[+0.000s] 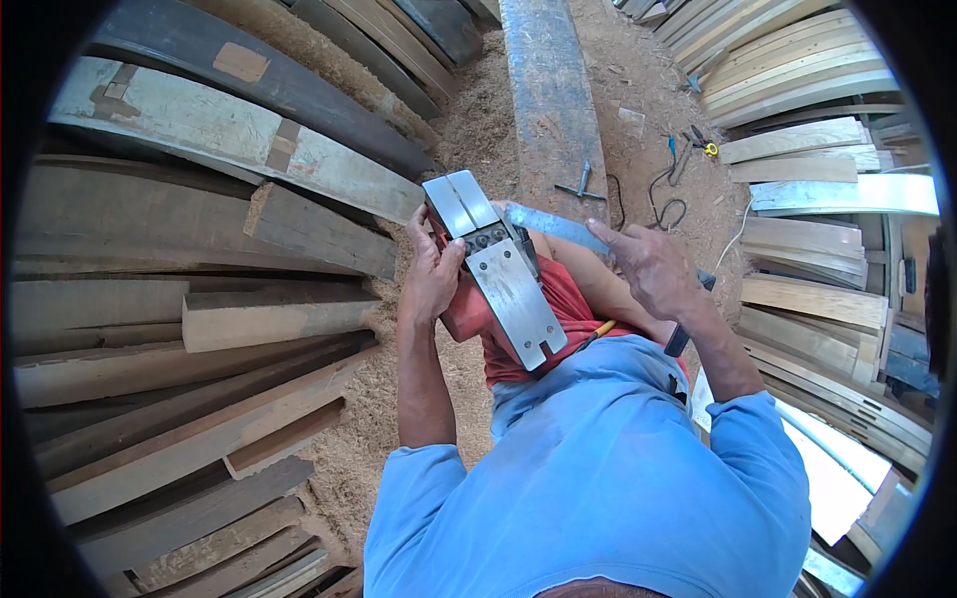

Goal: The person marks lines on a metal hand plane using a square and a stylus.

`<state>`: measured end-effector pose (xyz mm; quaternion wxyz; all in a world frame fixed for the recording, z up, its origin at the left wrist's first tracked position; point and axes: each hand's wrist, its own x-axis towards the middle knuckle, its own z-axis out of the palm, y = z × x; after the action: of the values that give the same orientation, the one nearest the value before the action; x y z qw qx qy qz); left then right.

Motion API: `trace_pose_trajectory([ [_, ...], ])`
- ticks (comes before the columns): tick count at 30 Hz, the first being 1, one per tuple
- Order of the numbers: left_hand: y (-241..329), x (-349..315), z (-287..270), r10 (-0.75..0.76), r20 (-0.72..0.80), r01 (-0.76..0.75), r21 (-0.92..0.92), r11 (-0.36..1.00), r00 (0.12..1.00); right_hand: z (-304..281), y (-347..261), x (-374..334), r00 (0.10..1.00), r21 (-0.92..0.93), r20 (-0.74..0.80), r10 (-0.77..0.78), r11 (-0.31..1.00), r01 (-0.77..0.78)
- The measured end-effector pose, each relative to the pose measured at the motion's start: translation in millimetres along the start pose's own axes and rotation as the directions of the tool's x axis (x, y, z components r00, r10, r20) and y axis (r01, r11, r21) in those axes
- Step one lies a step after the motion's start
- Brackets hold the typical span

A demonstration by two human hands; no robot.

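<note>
Planer (503,279), an electric one with a red body, sits upturned in the person's lap with its grey metal sole facing up. Most of the red body is hidden beneath the sole plates and behind the left hand (432,271), so its handle and switch cannot be made out. Its long axis runs from the upper left, away from the person, down to the lower right toward the blue shirt (588,468); the notched end of the longer plate points at the chest, the shorter plate points out toward the sawdust floor (478,120). Between the two plates lies a dark cutter section, too small to read in detail.

That left hand is wrapped on the planer's side, fingers clamped against the body, thumb near the cutter section. The right hand (653,267) is closed around a flat grey metal strip (553,224), which slants up and left toward the planer's far end; whether its tip touches the planer I cannot tell. A dark object (683,334) pokes out below the right wrist, mostly hidden.

Stacked wooden planks (199,319) lie to the left, more boards (817,149) to the right, and a long beam (548,90) runs ahead.
</note>
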<state>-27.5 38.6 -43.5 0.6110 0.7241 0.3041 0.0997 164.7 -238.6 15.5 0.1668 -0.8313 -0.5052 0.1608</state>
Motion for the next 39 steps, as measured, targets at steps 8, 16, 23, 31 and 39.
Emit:
trace_pose_trajectory([
  [8, 7.5, -0.8, 3.1, 0.002, -0.002, -0.002, 0.017, 1.000, 1.000, -12.7, -20.9, -7.9, 0.995, -0.100, 0.080, 0.058, 0.994, -0.050],
  [16, -0.8, -0.4, 0.2, 0.030, 0.016, -0.031, 0.052, 0.998, 0.999, -24.8, -34.0, -7.5, 0.991, -0.152, 0.122, 0.052, 0.988, -0.033],
  [23, -1.2, 2.5, 2.1, 0.017, -0.006, -0.016, 0.074, 0.997, 1.000, -41.9, -53.1, 1.9, 0.980, -0.211, 0.185, 0.077, 0.977, -0.037],
  [31, 4.7, 2.1, 3.3, 0.014, 0.003, -0.014, 0.086, 0.996, 1.000, -38.1, -48.2, 1.2, 0.990, -0.201, 0.141, 0.030, 0.980, -0.001],
  [39, -5.1, 2.6, 0.9, 0.029, 0.011, -0.030, 0.088, 0.996, 1.000, -40.0, -45.2, -3.7, 0.988, -0.133, 0.146, 0.052, 0.991, -0.032],
])
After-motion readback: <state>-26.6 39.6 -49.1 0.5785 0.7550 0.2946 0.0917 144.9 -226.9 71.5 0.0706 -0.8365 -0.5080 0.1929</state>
